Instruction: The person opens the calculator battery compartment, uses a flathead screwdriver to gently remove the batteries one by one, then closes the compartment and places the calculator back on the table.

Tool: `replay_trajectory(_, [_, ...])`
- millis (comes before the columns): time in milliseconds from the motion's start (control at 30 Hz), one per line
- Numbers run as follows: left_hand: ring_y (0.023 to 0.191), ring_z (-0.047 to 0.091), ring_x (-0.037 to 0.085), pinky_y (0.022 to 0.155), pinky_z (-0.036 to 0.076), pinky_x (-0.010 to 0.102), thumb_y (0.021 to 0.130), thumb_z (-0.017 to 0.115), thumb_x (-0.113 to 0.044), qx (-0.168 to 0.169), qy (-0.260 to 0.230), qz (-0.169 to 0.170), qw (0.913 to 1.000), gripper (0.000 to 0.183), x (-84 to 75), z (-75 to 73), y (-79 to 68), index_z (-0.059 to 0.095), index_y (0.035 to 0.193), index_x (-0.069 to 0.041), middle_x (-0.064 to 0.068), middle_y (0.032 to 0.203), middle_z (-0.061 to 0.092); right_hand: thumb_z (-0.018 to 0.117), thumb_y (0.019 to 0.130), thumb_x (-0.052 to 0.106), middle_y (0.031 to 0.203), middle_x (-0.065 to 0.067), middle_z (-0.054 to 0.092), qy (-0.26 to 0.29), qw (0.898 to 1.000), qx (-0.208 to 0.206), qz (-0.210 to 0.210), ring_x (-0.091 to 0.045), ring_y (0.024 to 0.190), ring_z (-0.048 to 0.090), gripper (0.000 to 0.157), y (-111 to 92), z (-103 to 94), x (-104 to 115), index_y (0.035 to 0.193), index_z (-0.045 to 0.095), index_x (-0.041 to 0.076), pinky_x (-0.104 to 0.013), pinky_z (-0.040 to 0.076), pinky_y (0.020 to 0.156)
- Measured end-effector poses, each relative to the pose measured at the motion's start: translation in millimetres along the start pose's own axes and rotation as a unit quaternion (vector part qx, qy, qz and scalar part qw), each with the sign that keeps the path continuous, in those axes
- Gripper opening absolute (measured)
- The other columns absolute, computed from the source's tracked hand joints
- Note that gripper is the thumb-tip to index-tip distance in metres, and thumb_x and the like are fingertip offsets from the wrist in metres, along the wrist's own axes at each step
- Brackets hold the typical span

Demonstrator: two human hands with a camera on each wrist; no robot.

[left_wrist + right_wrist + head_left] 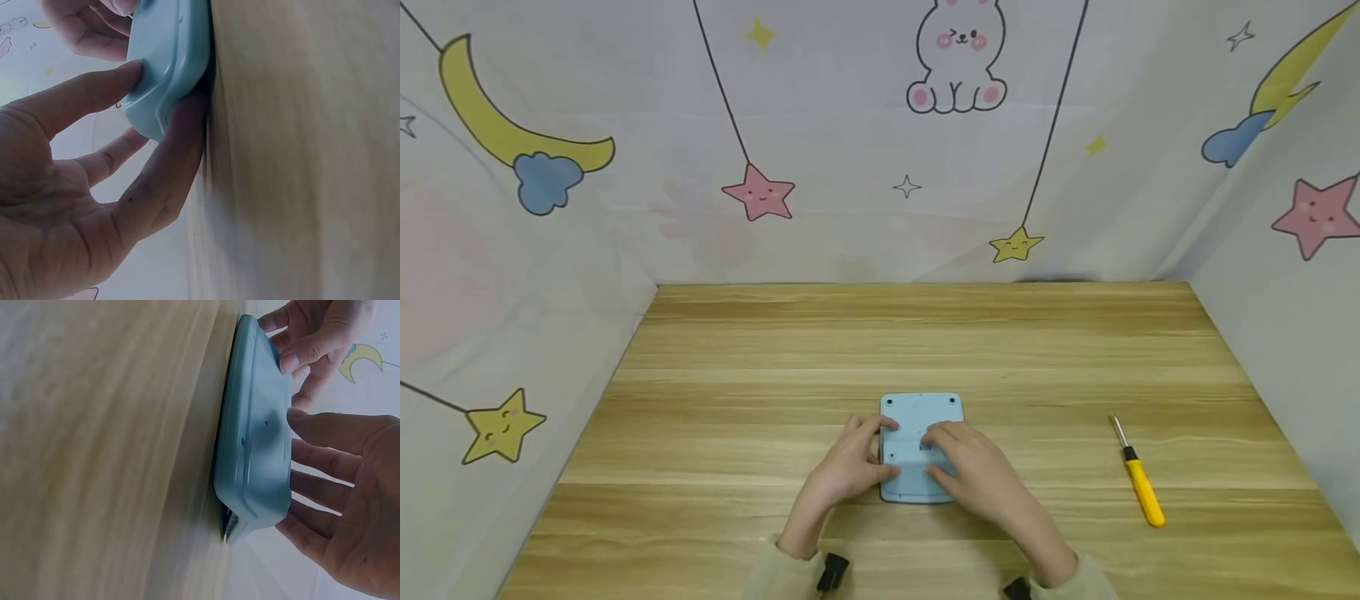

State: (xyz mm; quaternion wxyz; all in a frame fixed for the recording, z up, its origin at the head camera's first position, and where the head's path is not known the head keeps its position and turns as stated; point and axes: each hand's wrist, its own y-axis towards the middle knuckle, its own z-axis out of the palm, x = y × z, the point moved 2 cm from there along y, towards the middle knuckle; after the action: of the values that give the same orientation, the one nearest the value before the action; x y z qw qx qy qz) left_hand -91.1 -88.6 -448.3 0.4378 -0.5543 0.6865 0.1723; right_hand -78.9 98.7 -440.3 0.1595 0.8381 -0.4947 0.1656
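A light blue calculator [922, 410] lies face down on the wooden table, its back showing small dark feet at the corners and a small latch near the middle. Along its left edge, my left hand [848, 467] grips it, with fingers and thumb spread along the side. The left wrist view shows one digit low beside the table and another on top of the casing [159, 47]. My right hand [981, 473] reaches over the right side, fingertips at the latch and thumb lower on the back. In the right wrist view its thumb [331, 430] touches the casing's upper surface.
A screwdriver [1138, 479] with a yellow handle and metal shaft lies to the right on the table [737, 358]. White cloth walls [850, 150] printed with stars, moons and a rabbit enclose the back and both sides.
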Motion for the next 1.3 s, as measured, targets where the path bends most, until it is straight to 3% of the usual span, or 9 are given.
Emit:
replay_trajectory(600, [0.068, 0.049, 0.014, 0.057, 0.042, 0.02, 0.081, 0.074, -0.006, 0.002, -0.009, 0.0, 1.0, 0.05, 1.3, 0.9, 0.0, 0.055, 0.127, -0.007, 0.023, 0.119, 0.044, 0.082, 0.074, 0.023, 0.096, 0.003, 0.064, -0.084, 0.995, -0.048, -0.029, -0.012, 0.088, 0.062, 0.032, 2, 5.3, 6, 0.097, 0.062, 0.013, -0.028, 0.053, 0.076])
replay_trajectory(1300, [0.07, 0.048, 0.015, 0.059, 0.042, 0.021, 0.081, 0.074, -0.006, 0.003, 0.0, 0.009, 1.0, 0.05, 2.7, 0.7, -0.1, 0.054, 0.126, -0.007, 0.024, 0.121, 0.042, 0.083, 0.071, 0.019, 0.09, 0.002, 0.062, -0.096, 0.994, -0.048, -0.014, -0.013, 0.081, 0.058, 0.029, 6, 4.6, 12, 0.091, 0.063, 0.012, -0.028, 0.05, 0.07])
